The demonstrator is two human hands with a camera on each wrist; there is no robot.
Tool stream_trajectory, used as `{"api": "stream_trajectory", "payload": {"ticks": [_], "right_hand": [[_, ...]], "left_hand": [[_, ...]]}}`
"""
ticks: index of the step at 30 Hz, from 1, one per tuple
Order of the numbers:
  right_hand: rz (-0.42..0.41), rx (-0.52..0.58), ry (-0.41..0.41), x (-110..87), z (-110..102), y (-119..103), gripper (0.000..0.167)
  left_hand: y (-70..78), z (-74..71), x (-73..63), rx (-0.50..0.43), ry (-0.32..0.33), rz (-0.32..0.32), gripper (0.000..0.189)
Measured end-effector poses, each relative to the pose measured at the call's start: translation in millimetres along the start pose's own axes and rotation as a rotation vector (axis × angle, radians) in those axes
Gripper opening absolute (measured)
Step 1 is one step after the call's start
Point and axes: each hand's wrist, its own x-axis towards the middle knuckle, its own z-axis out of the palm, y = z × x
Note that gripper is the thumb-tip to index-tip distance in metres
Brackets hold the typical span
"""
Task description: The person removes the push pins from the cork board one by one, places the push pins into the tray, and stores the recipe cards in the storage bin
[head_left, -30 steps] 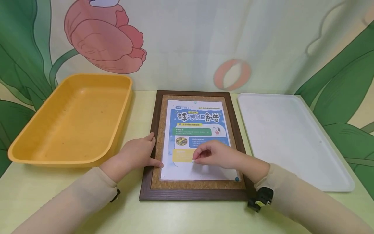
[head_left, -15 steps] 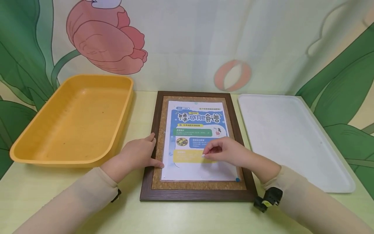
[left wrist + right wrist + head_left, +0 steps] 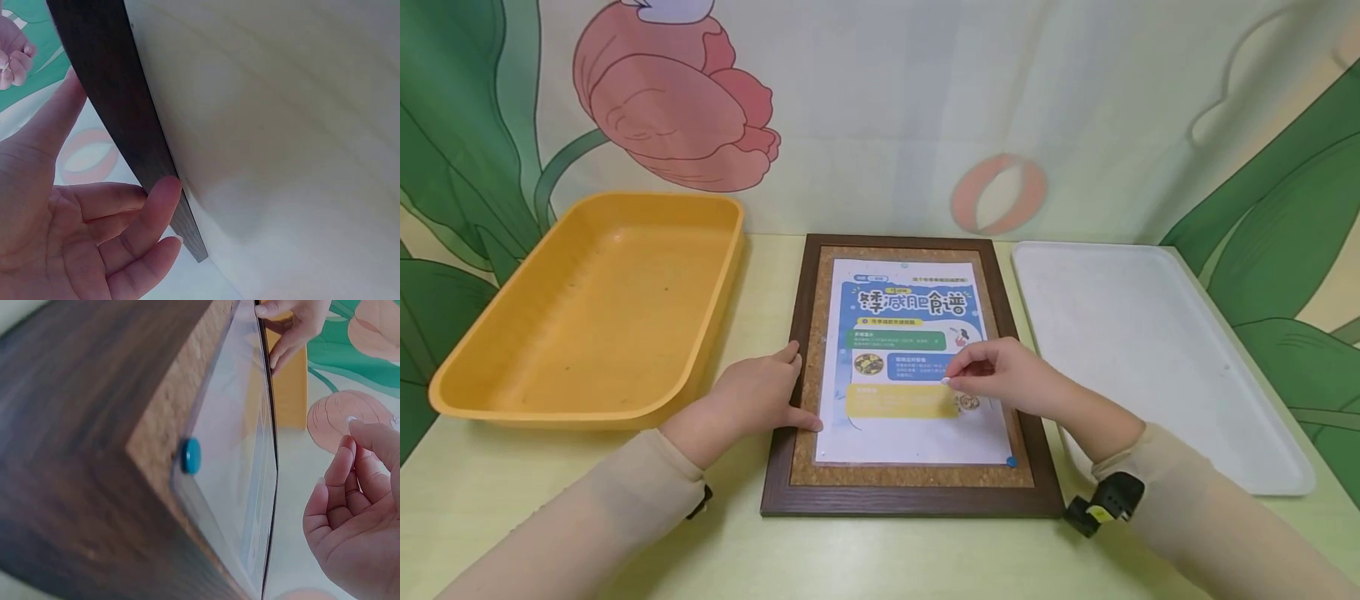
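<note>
A framed cork board (image 3: 917,475) lies on the table, bearing a printed poster (image 3: 880,437) in blue, yellow and green. At its lower right corner sits a blue pushpin (image 3: 1011,462), which the right wrist view shows as a round-headed pushpin (image 3: 191,455). My left hand (image 3: 752,392) grips the dark left side of the frame, thumb over the cork and fingers along the outer edge. Above the right half of the poster, my right hand (image 3: 1007,375) pinches a small white thing (image 3: 946,381) between thumb and index finger; its kind is too small to tell.
A deep yellow tray (image 3: 715,333) stands left of the board. To the right lies a shallow white tray (image 3: 1150,350), close to the right forearm. Behind the table hangs a curtain (image 3: 865,125) with flower prints.
My right hand has moved right and away from me across the poster, from its lower middle, still pinching the small white thing. The left hand keeps its hold on the frame.
</note>
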Motion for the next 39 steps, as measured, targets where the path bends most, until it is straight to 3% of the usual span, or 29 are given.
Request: {"api": "stream_trajectory", "payload": {"ticks": [39], "right_hand": [[0.175, -0.041, 0.203, -12.6, -54, 41, 0.03]], "left_hand": [[0.2, 1.3, -0.4, 0.022, 0.0, -0.009, 0.097]]}}
